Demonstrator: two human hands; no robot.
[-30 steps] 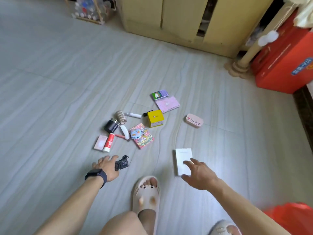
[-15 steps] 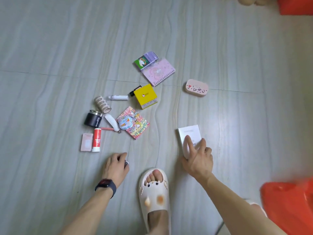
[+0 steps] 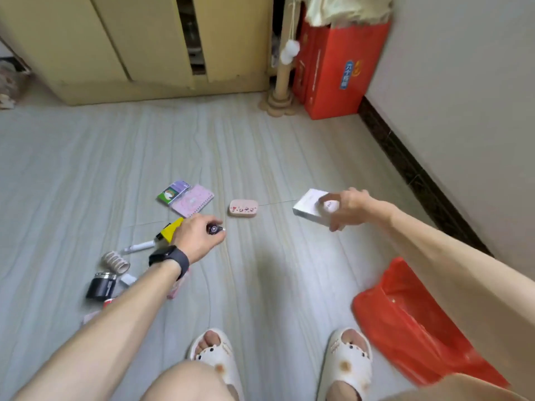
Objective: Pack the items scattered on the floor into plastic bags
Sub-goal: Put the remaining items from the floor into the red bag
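Observation:
My left hand [image 3: 197, 237], with a black watch on the wrist, grips a small black toy camera [image 3: 214, 228] above the floor. My right hand [image 3: 348, 206] holds a white box [image 3: 308, 205] lifted off the floor at the right. A red plastic bag [image 3: 411, 316] lies on the floor at the lower right, beside my right foot. On the floor at the left lie a pink case [image 3: 243, 207], a pink notebook [image 3: 192, 200], a green and purple card pack [image 3: 173, 192], a yellow box [image 3: 172, 229], a white tube [image 3: 139, 246], a tape roll [image 3: 115, 261] and a black jar [image 3: 101, 285].
A yellow cabinet [image 3: 121, 44] stands at the back. A red carton [image 3: 333, 65] and a cardboard post [image 3: 282, 82] fill the back right corner. The wall with a dark skirting [image 3: 417, 180] runs along the right. My feet in white slippers [image 3: 215, 353] are at the bottom.
Both hands have risen from the floor: the left lifted the small black camera, the right picked up the white box and carried it to the right. My view tilted up.

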